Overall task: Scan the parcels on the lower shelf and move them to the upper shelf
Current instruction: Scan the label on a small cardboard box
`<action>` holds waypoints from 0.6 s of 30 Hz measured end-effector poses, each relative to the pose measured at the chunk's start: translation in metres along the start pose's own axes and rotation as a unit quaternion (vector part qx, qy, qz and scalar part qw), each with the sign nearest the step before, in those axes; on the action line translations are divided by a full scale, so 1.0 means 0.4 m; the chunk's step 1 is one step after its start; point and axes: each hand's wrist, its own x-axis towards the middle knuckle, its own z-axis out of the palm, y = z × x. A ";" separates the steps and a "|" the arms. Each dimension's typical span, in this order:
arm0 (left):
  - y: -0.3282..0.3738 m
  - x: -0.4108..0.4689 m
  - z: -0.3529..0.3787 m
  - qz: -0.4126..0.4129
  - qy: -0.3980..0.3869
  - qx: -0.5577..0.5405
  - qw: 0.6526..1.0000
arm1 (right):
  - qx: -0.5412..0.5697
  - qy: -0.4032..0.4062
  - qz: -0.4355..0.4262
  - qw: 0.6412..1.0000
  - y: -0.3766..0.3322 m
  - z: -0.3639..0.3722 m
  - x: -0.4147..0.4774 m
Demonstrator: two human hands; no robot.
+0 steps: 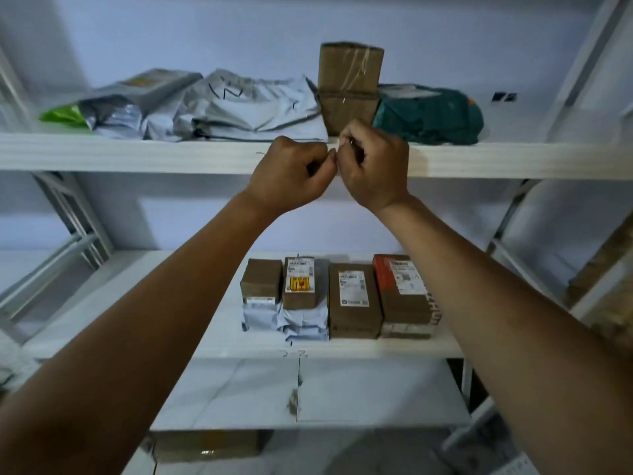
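Against the upper shelf (pixel 137 152), left hand (pixel 291 173) and right hand (pixel 373 166) pinched 1 small slip (pixel 337 145); boxes (pixel 354 299) below probably needed scanning next.

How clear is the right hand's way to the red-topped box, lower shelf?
Probably yes. The red-topped box stands at the row's right end, nothing in front or above. But the right hand is up at the upper shelf edge, pinching a small white piece with the left hand.
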 end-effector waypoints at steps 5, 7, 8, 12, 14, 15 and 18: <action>-0.023 -0.095 0.055 -0.067 -0.047 -0.036 0.996 | -0.053 -0.045 -0.066 0.995 0.032 0.028 -0.097; -0.047 -0.143 0.081 -0.131 -0.062 -0.070 0.987 | -0.089 -0.046 -0.092 0.991 0.044 0.047 -0.121; -0.065 -0.168 0.097 -0.174 -0.067 -0.082 0.979 | -0.103 -0.044 -0.102 0.988 0.050 0.056 -0.132; -0.127 -0.268 0.165 -0.358 -0.151 -0.070 0.919 | -0.088 -0.143 -0.111 0.980 0.057 0.121 -0.235; -0.184 -0.343 0.219 -0.488 -0.248 -0.001 0.837 | -0.058 -0.313 -0.040 0.947 0.060 0.174 -0.338; -0.202 -0.377 0.233 -0.524 -0.299 0.046 0.796 | -0.045 -0.395 0.048 0.916 0.058 0.193 -0.390; -0.213 -0.469 0.277 -0.592 -0.362 0.009 0.720 | 0.041 -0.487 0.342 0.803 0.058 0.257 -0.517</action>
